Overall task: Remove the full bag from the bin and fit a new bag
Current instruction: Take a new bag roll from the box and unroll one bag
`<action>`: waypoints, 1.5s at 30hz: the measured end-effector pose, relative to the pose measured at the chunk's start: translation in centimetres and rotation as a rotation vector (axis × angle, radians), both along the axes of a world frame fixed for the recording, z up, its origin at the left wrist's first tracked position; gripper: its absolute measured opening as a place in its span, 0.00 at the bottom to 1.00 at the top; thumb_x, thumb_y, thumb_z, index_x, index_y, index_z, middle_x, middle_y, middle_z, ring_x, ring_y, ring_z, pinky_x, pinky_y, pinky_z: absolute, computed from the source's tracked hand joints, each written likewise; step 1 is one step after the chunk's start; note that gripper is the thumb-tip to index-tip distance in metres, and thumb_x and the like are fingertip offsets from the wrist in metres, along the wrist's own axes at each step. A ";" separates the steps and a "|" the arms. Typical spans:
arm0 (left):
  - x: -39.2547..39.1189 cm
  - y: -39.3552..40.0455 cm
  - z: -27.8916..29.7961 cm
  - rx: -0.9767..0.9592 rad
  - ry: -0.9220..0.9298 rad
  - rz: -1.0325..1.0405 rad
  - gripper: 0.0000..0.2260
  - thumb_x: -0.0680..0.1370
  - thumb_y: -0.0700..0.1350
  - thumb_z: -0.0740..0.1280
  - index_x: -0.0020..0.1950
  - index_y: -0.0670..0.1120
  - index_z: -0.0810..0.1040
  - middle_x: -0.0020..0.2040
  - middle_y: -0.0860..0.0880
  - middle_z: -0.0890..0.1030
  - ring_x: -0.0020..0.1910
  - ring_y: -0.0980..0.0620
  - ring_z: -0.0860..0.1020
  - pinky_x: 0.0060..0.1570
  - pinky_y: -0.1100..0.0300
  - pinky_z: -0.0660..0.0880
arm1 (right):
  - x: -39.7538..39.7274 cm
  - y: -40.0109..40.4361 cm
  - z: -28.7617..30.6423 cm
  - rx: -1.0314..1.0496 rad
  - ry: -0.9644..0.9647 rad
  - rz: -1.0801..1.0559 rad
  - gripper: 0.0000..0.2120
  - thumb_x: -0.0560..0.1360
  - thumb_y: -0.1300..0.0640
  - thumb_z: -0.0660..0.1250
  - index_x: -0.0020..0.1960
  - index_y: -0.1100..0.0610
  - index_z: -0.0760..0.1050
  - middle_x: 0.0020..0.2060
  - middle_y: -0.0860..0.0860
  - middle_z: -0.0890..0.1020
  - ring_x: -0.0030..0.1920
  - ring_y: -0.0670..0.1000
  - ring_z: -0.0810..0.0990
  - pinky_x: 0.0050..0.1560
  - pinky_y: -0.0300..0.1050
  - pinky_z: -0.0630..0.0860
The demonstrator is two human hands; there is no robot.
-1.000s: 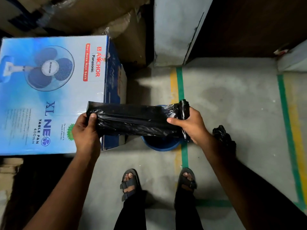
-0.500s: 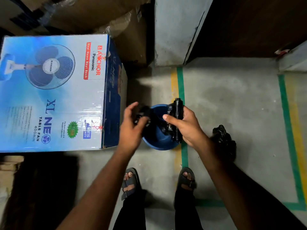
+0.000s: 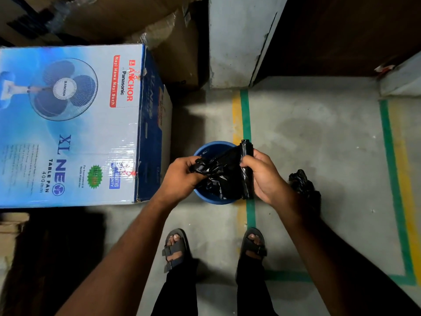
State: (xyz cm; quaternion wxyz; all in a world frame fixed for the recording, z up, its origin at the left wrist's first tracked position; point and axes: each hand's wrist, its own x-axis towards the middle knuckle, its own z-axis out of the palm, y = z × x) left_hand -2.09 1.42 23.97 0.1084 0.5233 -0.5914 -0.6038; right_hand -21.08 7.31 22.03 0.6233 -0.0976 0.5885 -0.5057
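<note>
- The new bag (image 3: 224, 176), black and crumpled, hangs between both hands directly above the blue bin (image 3: 210, 149), which stands on the floor beside a fan box (image 3: 70, 124).
- The left hand (image 3: 180, 179) has its grip pinched shut on a bunched edge of the film; the right hand (image 3: 265, 176) is clamped on the still-rolled part.
- It looks feather-light, limp and slippery, likely to cling to itself and tear if yanked.
- Best held at the open hem, edges rubbed apart.
- A tied full bag (image 3: 304, 185) sits on the floor, right of the bin.

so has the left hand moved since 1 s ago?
Yes. The left hand moved right, off the fan box front and over to the blue bin, bunching the black bag.
</note>
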 end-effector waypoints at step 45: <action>7.3 4.6 -3.7 -0.036 -0.091 0.056 0.11 0.66 0.28 0.69 0.42 0.42 0.82 0.31 0.65 0.80 0.33 0.71 0.74 0.37 0.70 0.71 | 9.4 -8.3 7.7 -0.045 0.209 0.295 0.07 0.73 0.70 0.62 0.40 0.61 0.74 0.31 0.55 0.73 0.34 0.51 0.72 0.37 0.45 0.68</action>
